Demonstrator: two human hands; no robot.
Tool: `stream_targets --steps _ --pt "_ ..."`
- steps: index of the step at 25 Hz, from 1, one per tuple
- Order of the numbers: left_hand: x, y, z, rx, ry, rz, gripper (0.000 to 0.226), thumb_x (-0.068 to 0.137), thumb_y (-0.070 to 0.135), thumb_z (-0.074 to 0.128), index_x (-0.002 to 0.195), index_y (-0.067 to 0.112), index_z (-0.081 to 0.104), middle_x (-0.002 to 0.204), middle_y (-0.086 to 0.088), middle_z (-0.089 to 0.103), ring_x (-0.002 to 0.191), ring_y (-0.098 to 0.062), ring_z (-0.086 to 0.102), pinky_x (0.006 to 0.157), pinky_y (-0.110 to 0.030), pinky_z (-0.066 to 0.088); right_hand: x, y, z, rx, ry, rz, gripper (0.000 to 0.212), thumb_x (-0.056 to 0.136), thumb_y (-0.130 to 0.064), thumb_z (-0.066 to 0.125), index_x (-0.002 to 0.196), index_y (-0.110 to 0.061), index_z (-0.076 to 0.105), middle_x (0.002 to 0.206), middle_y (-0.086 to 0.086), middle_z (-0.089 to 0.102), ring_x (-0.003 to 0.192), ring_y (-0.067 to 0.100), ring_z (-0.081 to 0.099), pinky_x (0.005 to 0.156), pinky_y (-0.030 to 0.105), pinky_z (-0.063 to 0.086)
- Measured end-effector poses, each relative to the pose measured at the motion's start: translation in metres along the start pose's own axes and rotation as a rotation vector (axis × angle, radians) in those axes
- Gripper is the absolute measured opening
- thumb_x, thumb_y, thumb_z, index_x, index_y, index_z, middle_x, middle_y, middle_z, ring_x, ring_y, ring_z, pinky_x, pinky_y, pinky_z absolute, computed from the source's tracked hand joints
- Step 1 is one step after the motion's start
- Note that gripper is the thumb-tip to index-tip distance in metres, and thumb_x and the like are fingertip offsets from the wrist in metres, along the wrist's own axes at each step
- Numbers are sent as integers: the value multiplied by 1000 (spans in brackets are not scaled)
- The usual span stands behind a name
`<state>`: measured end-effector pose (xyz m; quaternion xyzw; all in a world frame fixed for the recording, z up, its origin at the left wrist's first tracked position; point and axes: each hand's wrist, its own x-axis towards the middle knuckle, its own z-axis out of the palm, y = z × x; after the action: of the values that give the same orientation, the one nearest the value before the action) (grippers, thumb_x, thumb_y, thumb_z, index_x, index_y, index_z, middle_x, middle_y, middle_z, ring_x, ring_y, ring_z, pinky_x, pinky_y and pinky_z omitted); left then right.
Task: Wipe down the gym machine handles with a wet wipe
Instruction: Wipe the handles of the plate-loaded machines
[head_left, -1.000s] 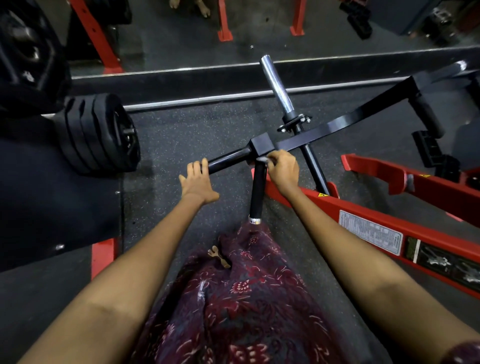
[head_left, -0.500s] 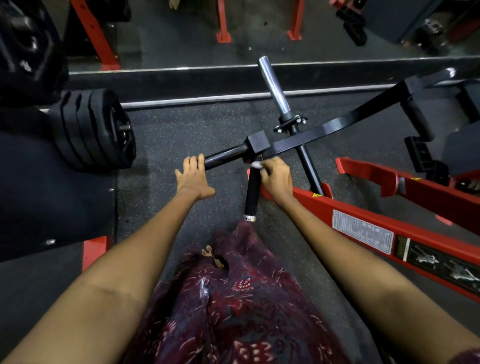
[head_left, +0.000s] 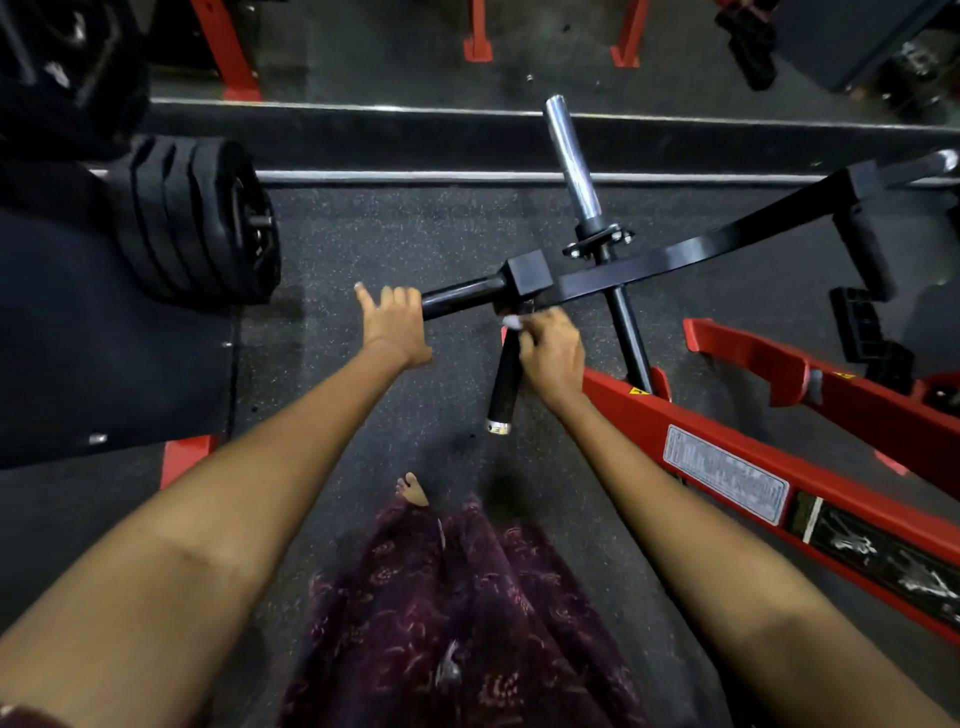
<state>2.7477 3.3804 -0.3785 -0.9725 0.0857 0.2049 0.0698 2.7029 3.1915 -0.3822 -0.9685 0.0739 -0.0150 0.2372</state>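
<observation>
A speckled rubber floor (head_left: 395, 249) is filling the middle of the frame, with a red machine frame (head_left: 779, 447) running from the centre toward the lower right. A stack of black weight plates (head_left: 197, 218) is sitting at the upper left, near the floor's edge. A black lever arm (head_left: 701, 252) is crossing from the upper right toward the centre, where a chrome plate post (head_left: 571, 156) is rising toward the top of the frame. A person's patterned maroon garment (head_left: 457, 613) is hanging at the bottom centre, one bare foot (head_left: 412, 491) showing just above it. Both forearms are reaching up from the lower corners. The left hand (head_left: 392, 327) is gripping the end of the horizontal black handle (head_left: 462, 301) left of centre, its fingers curling over the bar and one finger pointing out to the left. The right hand (head_left: 550, 348) is pinching a small white wet wipe (head_left: 511, 322) against the top of the vertical black handle (head_left: 505, 379), just below the joint at the frame's centre; the handle's metal-capped end is pointing downward.
</observation>
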Motion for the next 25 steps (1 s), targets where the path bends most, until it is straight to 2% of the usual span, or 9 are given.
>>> stream_targets --steps 3,6,9,11,13,16,19,22,25 --pt "11 -12 14 132 214 274 91 86 49 53 149 5 4 148 -15 26 130 -30 34 113 -47 22 15 -3 7 -29 62 -25 22 86 -8 57 105 -5 68 97 17 56 90 33 55 72 37 45" --pt "22 -31 29 204 258 511 103 83 50 55 148 3 -10 150 -18 21 124 -31 40 106 -40 35 9 9 22 49 90 -143 24 79 3 58 100 -3 70 89 19 55 81 35 56 69 38 47" --pt "31 -43 25 280 213 592 101 86 47 53 147 2 -14 152 -17 16 120 -28 43 88 -37 50 -16 18 31 72 -31 -193 24 78 5 59 96 -4 72 87 18 56 76 34 58 66 36 47" --pt "35 -40 23 321 221 588 89 92 40 47 148 3 -10 151 -15 18 114 -27 48 77 -36 51 -29 20 30 109 -131 -190 23 79 4 60 94 -6 73 87 17 59 77 33 60 68 33 46" --pt "38 -34 16 310 240 568 75 95 35 41 149 3 0 143 -13 26 103 -28 55 71 -38 49 -22 20 22 151 -59 -165 23 79 3 61 95 -8 74 85 15 60 77 28 59 70 27 43" --pt "47 -33 15 226 252 613 74 93 35 47 148 0 12 146 -16 29 118 -30 48 88 -39 47 4 17 12 165 113 -134 22 80 2 62 97 -6 72 83 15 58 71 21 55 67 19 39" --pt "60 -39 26 213 392 767 80 86 32 49 149 2 9 155 -19 14 141 -33 21 116 -43 18 6 15 24 113 165 -180 23 78 3 60 98 -3 70 84 18 56 70 32 58 62 37 51" --pt "65 -44 35 346 527 871 81 85 37 31 149 9 -9 156 -11 4 145 -28 -5 118 -43 -4 -21 19 40 120 177 -195 23 73 7 61 94 -1 68 81 20 54 64 35 57 57 38 51" --pt "66 -43 36 410 555 894 88 86 38 38 147 10 -20 155 -8 0 145 -28 9 117 -46 2 -45 20 41 162 87 -173 21 74 7 64 92 0 70 78 17 55 61 29 56 54 33 49"
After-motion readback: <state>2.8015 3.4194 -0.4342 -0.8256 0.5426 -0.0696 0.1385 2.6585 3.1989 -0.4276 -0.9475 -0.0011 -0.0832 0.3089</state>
